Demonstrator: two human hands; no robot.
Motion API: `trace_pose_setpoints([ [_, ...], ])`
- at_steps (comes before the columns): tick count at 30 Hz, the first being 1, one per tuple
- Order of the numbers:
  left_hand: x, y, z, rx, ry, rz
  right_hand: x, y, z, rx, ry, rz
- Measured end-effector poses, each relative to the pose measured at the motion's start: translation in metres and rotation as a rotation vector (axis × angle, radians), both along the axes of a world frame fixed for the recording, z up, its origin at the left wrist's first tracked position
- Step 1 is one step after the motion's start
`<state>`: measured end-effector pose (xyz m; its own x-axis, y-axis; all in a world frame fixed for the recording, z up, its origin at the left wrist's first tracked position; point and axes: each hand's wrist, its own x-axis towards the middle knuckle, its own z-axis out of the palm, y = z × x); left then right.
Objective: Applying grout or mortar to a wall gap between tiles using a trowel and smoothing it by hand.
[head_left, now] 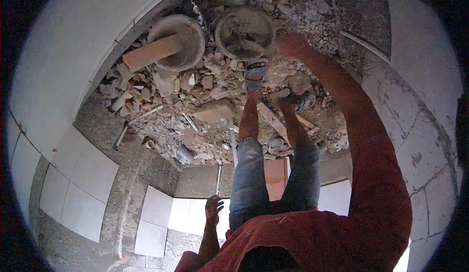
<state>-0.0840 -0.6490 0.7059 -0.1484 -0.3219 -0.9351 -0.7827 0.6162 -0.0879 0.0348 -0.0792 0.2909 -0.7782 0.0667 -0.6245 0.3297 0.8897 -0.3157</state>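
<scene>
A person's blurred right hand (290, 46), grip impossible to tell, is at one o'clock beside a crusted round basin (224, 42) at twelve, well apart from the left hand (213, 208) at half past six, its fingers loosely parted, perhaps for balance on the rubble (207, 82).

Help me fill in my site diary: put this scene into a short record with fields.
Right hand: blurred, at the right edge of the right basin; contact unclear
Left hand: lower in the picture, near a thin pale rod; grip unclear
Left basin: round, with an orange-brown block slanting across its rim, one end inside
Ground: broken rubble
Feet: in sandals, on the rubble
Left wall: pale tiles
</scene>
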Motion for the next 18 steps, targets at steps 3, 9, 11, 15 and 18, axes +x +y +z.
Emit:
trace_pose_setpoints([
  [3,-0.001,0.012,-0.003,-0.009,0.012,-0.028,-0.008,-0.002,-0.01,0.304,0.417,0.016],
  [9,-0.002,0.013,0.0,0.003,0.054,-0.099,-0.023,0.02,0.009,-0.2,-0.106,-0.103],
  [11,0.001,0.015,0.005,-0.018,0.082,-0.085,-0.034,0.036,0.058,-0.321,-0.101,-0.105],
  [15,0.008,0.018,0.009,0.018,0.116,-0.123,-0.004,0.052,0.12,-0.387,-0.042,-0.135],
  [18,0.012,0.018,0.004,0.103,0.127,-0.152,0.045,0.038,0.171,-0.733,0.062,-0.644],
])
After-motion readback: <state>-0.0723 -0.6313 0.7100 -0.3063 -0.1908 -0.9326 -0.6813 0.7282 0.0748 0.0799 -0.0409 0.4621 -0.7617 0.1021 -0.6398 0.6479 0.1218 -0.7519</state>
